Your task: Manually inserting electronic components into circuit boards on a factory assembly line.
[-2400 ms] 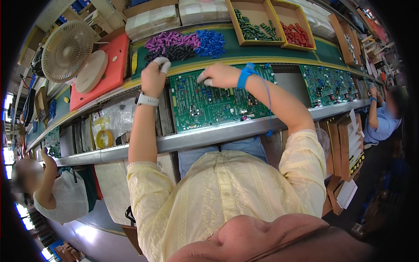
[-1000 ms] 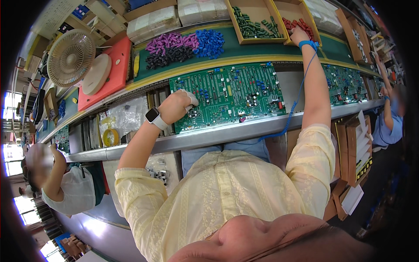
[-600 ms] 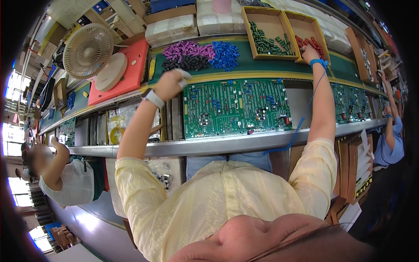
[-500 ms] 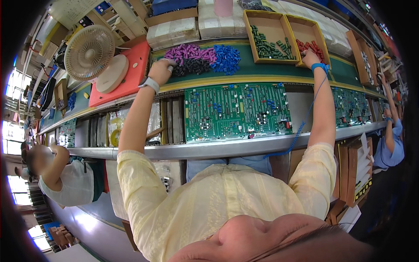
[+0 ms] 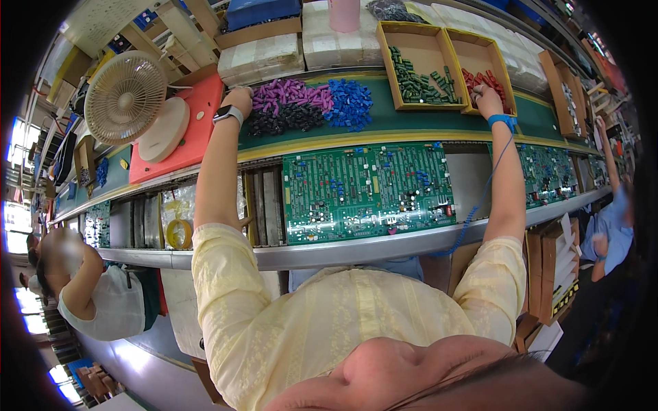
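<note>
My left hand is at the left edge of a pile of purple components, its fingers curled and partly hidden. Beside that pile lie black components and blue components. My right hand, wearing a blue wrist strap with a coiled cord, reaches into a yellow-edged cardboard box of red components. Its fingers are bent together over the red parts; whatever they hold is too small to make out. Below both hands lies a green circuit board filled with small parts.
A box of green components adjoins the red one. A white fan stands on a red board at the left. More circuit boards lie to the right. Co-workers sit at both sides. A metal rail runs along the near edge.
My left hand has shifted around the left end of the purple pile, toward its far side. My right hand remains in the red box, fingers lower among the parts. The view has tilted slightly.
</note>
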{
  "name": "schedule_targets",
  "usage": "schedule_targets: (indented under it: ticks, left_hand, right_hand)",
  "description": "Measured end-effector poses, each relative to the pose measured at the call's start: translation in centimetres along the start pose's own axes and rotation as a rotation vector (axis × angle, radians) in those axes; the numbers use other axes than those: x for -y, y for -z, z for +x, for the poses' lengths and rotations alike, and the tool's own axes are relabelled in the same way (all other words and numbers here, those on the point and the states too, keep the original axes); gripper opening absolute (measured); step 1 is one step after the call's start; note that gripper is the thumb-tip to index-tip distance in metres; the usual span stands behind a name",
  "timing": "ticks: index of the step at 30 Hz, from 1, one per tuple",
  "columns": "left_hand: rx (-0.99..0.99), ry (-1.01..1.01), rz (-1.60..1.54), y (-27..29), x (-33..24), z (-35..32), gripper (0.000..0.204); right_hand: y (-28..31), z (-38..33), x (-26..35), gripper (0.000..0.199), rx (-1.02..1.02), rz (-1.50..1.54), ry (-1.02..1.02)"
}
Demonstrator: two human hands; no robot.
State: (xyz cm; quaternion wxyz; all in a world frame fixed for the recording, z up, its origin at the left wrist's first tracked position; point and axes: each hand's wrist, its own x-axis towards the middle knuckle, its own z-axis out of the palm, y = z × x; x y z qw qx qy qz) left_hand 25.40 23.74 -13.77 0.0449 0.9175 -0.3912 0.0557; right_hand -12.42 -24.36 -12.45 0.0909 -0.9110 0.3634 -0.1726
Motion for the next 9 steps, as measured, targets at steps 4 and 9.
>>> schedule_targets:
  ticks: [4, 9]
  left_hand:
    - [0.023, 0.023, 0.045, -0.7, 0.6, -0.6, 0.027]
    - [-0.028, 0.047, 0.059, -2.2, 2.0, -0.5, 0.029]
  right_hand:
    - [2.3, -2.9, 3.0, 0.024, -0.192, 0.146, 0.082]
    - [3.0, -12.0, 11.2, 0.040, 0.230, 0.605, 0.351]
